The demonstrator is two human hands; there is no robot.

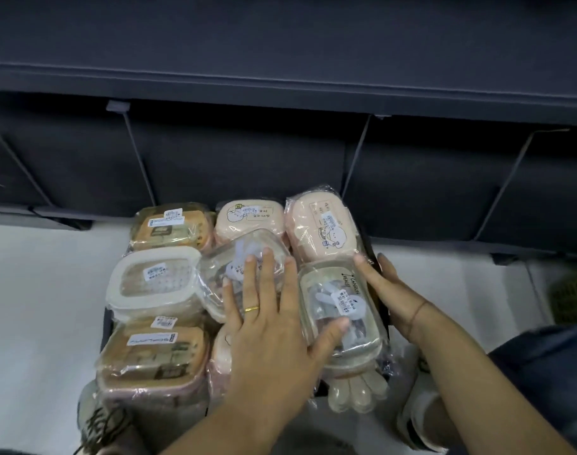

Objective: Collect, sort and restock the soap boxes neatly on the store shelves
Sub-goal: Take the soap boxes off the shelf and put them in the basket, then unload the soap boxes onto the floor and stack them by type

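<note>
Left grip (270,310) spread on clear soap box (221,269) | right grip (390,290) straight-fingered against tray edge (379,302) | floor (44,307) flanks tray

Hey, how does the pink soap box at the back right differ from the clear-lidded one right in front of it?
The pink box has an opaque lid with a cartoon drawing; the clear-lidded box shows its contents through a see-through top. The left hand rests its thumb on the clear-lidded box, not on the pink box. Both are wrapped in clear plastic and carry a white sticker.
</note>
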